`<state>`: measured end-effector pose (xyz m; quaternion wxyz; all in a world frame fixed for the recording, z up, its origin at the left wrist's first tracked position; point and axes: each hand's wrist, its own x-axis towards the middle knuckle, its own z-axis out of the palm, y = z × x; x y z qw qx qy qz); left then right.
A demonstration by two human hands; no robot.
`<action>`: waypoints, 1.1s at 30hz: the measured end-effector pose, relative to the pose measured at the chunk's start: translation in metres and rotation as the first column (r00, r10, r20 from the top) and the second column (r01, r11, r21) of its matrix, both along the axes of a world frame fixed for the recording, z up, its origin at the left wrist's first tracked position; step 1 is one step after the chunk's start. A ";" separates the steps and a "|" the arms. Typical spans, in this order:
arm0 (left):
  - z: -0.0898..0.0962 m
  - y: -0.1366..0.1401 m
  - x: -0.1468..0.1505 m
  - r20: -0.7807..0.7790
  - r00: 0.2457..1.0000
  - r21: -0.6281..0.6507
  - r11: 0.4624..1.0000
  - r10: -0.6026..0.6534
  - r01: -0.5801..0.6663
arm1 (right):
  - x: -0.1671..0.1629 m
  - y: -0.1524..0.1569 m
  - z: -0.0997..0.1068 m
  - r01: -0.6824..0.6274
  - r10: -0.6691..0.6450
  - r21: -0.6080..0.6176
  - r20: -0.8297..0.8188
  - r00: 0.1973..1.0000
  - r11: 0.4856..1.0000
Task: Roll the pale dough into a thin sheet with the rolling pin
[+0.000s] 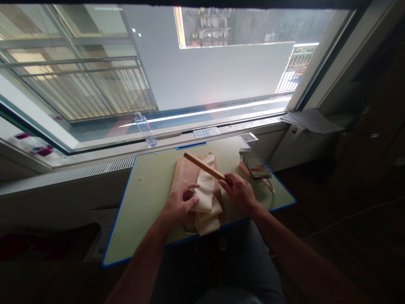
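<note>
A long pale dough sheet (pixel 204 192) lies folded in layers over a wooden cutting board (pixel 183 169), its near end hanging past the board toward the table's front edge. My right hand (pixel 240 190) is wrapped round one end of a wooden rolling pin (pixel 202 164). The pin slants up to the left, over the far part of the dough. At the dough's left edge rests my left hand (pixel 180 203), thumb and curved forefinger apart and touching the sheet. Its other fingers are partly hidden.
The pale green folding table (pixel 142 219) has a blue rim. On its right stands a blurred-out device (pixel 255 164) on a pinkish stand. A clear bottle (pixel 146 131) and a white keyboard-like item (pixel 205 132) sit on the windowsill. Small dough scraps (pixel 141 180) lie left.
</note>
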<state>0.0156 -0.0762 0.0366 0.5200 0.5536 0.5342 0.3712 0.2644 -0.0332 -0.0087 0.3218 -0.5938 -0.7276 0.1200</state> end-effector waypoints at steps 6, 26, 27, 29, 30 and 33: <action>0.009 -0.013 -0.018 -0.200 0.979 0.031 0.999 0.045 -0.040 | 0.001 -0.005 0.021 -0.186 0.188 -0.028 0.195 0.963 0.982; -0.018 0.110 -0.002 -0.937 0.311 0.229 0.951 0.158 0.207 | -0.029 0.036 0.024 0.046 -0.032 -0.014 0.514 0.857 0.999; -0.018 0.117 -0.002 -0.935 0.316 0.232 0.951 0.160 0.204 | -0.030 0.044 0.025 0.050 -0.028 -0.027 0.519 0.854 0.998; -0.017 0.132 -0.002 -0.927 0.336 0.243 0.950 0.166 0.199 | -0.033 0.060 0.028 0.063 -0.025 -0.056 0.511 0.859 0.996; -0.017 0.140 -0.002 -0.923 0.347 0.247 0.949 0.167 0.198 | -0.034 0.069 0.029 0.069 -0.024 -0.072 0.500 0.865 0.995; -0.016 0.161 0.000 -0.906 0.376 0.275 0.944 0.192 0.181 | -0.037 0.094 0.033 0.108 -0.043 -0.117 0.456 0.889 0.987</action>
